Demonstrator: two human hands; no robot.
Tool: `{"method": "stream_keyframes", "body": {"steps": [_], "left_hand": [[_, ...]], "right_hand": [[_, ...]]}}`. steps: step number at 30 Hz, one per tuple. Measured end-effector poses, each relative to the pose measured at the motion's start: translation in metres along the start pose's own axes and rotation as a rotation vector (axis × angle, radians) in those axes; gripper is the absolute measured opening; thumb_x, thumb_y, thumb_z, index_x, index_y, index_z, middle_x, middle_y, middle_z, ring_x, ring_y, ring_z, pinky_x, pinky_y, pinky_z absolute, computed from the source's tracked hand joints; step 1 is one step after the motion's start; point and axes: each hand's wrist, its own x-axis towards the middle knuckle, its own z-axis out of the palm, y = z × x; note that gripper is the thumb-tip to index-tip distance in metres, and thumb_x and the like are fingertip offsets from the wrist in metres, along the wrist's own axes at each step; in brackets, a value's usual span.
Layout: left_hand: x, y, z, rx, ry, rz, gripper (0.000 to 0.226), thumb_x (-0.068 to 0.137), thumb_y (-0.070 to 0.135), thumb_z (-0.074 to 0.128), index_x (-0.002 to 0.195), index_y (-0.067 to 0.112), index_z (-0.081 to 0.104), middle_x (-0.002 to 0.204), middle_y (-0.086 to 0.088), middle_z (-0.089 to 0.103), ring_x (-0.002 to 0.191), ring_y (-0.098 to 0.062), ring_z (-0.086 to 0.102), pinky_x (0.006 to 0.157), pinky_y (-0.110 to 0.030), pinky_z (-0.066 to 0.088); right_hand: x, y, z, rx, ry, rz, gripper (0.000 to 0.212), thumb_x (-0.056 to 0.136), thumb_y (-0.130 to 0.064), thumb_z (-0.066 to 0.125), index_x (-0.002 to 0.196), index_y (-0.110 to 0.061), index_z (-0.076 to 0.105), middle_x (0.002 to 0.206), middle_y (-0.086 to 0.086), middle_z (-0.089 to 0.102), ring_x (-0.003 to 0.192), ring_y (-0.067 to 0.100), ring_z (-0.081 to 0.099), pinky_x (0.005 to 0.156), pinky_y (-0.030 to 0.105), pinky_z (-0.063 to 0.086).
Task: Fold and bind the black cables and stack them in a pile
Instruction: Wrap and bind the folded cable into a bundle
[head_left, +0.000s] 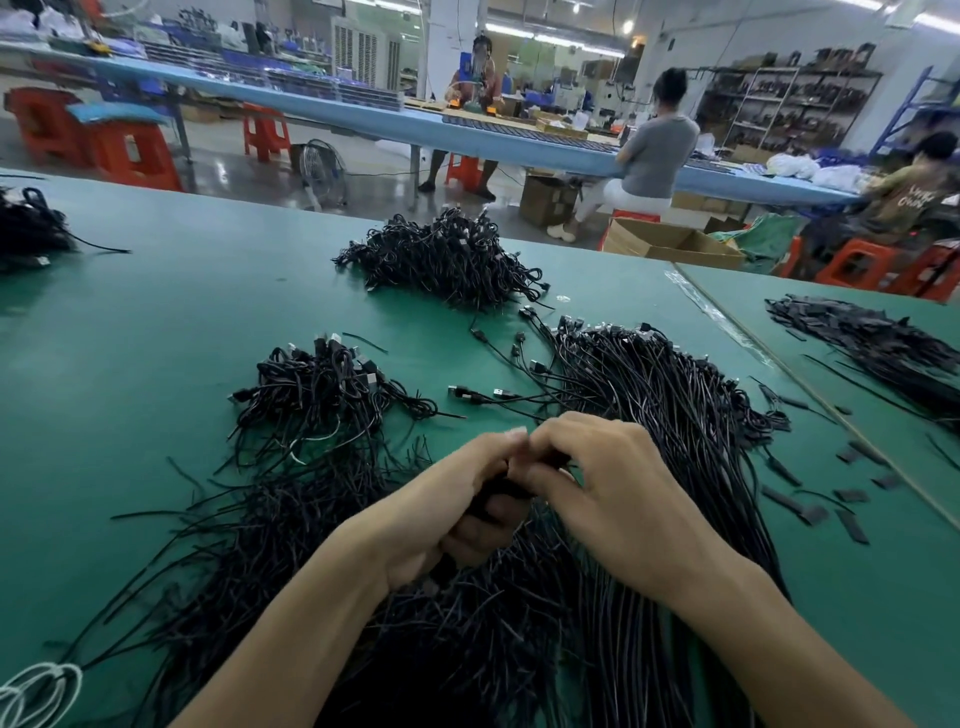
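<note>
The left hand (452, 514) and the right hand (608, 483) meet close together above the table, their fingertips almost touching. The left hand's fingers are curled round a folded black cable (492, 492), which shows as a dark bundle between the palm and the fingers. The right hand has its fingers bent and pinches the upper part of the same bundle. How the cable is folded inside the grip cannot be seen.

Under both forearms lies a wide heap of loose black cables (670, 395). It runs from the near edge away to the right, and the plugs are at the far end. To the left of the hands lies a mass of thin black strands (270, 519), spread out over the green table (156, 312). Beyond it is a small pile (322, 384) of bundled cables, and further back, near the far edge, is a larger pile (447, 260).

At the right, short black strips (852, 499) are scattered, and a long dark heap (872, 343) lies on the neighbouring table surface. A white wire loop (36, 691) is in the near left corner.

Behind, people sit on red stools (135, 156) at a long blue workbench (363, 117).
</note>
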Motion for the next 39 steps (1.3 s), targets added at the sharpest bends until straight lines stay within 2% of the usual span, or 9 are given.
{"method": "stream_keyframes", "body": {"steps": [6,9,12,17,22,26,30,36,39], "left_hand": [[-0.002,0.000,-0.003,-0.138,-0.145,-0.019,0.010,0.079,0.025,0.037,0.074,0.023,0.046,0.066,0.006,0.027,0.045,-0.004,0.018,0.035,-0.013,0.018],[-0.001,-0.002,-0.004,-0.121,-0.158,-0.053,0.015,0.085,0.017,0.037,0.075,0.024,0.047,0.068,0.005,0.027,0.046,-0.003,0.018,0.032,-0.010,0.020],[-0.001,-0.006,-0.006,-0.016,-0.142,-0.097,0.031,0.092,0.017,0.037,0.066,0.027,0.048,0.065,0.006,0.031,0.045,-0.003,0.019,0.034,-0.009,0.019],[-0.004,-0.007,-0.006,0.010,-0.175,-0.185,0.013,0.080,0.016,0.044,0.070,0.025,0.043,0.063,0.006,0.032,0.043,-0.002,0.022,0.034,-0.006,0.019],[-0.002,-0.001,-0.007,-0.028,-0.177,-0.228,0.014,0.075,0.016,0.042,0.065,0.025,0.043,0.062,0.006,0.027,0.042,-0.001,0.019,0.033,-0.008,0.014],[-0.003,-0.001,-0.008,-0.003,-0.171,-0.202,0.013,0.083,0.020,0.041,0.071,0.024,0.038,0.063,0.007,0.027,0.042,-0.001,0.019,0.032,-0.008,0.015],[-0.004,-0.001,-0.007,-0.020,-0.179,-0.195,0.014,0.083,0.023,0.043,0.070,0.024,0.039,0.067,0.004,0.024,0.044,-0.001,0.019,0.031,-0.009,0.015],[-0.002,0.000,-0.003,-0.049,-0.173,-0.218,0.011,0.080,0.024,0.045,0.070,0.025,0.040,0.064,0.006,0.026,0.043,-0.001,0.018,0.030,-0.009,0.015],[-0.001,0.001,-0.003,-0.154,-0.170,-0.240,0.018,0.090,0.021,0.037,0.072,0.023,0.042,0.062,0.007,0.028,0.041,0.000,0.021,0.030,-0.009,0.017]], "right_hand": [[0.000,0.002,-0.008,0.080,-0.079,0.064,0.008,0.088,-0.023,0.072,0.084,-0.029,0.071,0.093,-0.017,0.064,0.089,0.005,0.063,0.081,0.034,0.052],[-0.002,-0.001,-0.014,-0.092,-0.126,-0.032,0.006,0.092,-0.029,0.068,0.087,-0.031,0.071,0.109,-0.022,0.066,0.104,0.000,0.059,0.089,0.029,0.040],[-0.001,-0.006,-0.019,-0.299,-0.212,-0.199,0.007,0.092,-0.032,0.064,0.088,-0.032,0.070,0.109,-0.019,0.069,0.109,0.003,0.056,0.091,0.033,0.039],[-0.001,-0.004,-0.019,-0.142,-0.369,-0.181,0.006,0.095,-0.023,0.063,0.091,-0.026,0.067,0.105,-0.014,0.063,0.102,0.008,0.057,0.092,0.033,0.046],[-0.002,-0.004,-0.019,-0.160,-0.331,-0.256,0.005,0.096,-0.019,0.061,0.092,-0.021,0.064,0.099,-0.010,0.059,0.091,0.010,0.057,0.085,0.033,0.049],[0.000,-0.010,-0.018,-0.206,-0.275,-0.315,0.012,0.093,-0.018,0.059,0.090,-0.024,0.049,0.084,-0.010,0.055,0.076,0.007,0.045,0.077,0.029,0.045],[0.001,-0.007,-0.017,-0.152,-0.323,-0.280,0.015,0.093,-0.021,0.063,0.096,-0.026,0.049,0.089,-0.013,0.056,0.081,0.009,0.050,0.080,0.026,0.043],[0.002,-0.003,-0.020,-0.159,-0.332,-0.300,0.011,0.092,-0.016,0.062,0.094,-0.025,0.057,0.086,-0.012,0.058,0.080,0.010,0.052,0.078,0.034,0.047],[0.002,-0.004,-0.020,-0.185,-0.306,-0.339,0.010,0.091,-0.012,0.059,0.093,-0.021,0.055,0.083,-0.009,0.059,0.077,0.013,0.051,0.079,0.034,0.046]]}}
